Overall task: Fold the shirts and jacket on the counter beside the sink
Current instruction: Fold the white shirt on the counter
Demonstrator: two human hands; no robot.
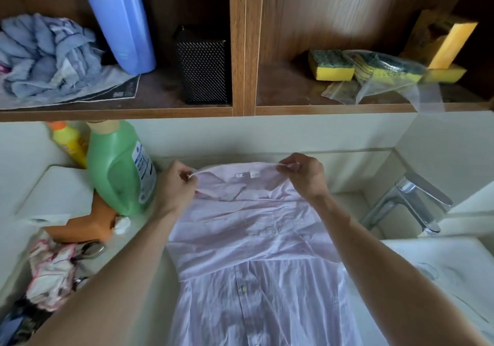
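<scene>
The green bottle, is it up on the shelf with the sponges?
No, the green bottle stands on the counter below the shelf, left of the pink shirt.

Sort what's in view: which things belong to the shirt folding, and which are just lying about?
In the job: pink shirt; left hand and right hand, each pinching its collar.
Lying about: green bottle, yellow bottle, faucet, sponges, blue bottle, black mesh box, crumpled blue cloth.

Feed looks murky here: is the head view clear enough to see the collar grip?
Head view: dim light, no glare on the pink shirt; only the faucet glints. Slightly soft, yet left hand and right hand pinching the collar read clearly; lower-left clothes pile sits in shadow.
</scene>
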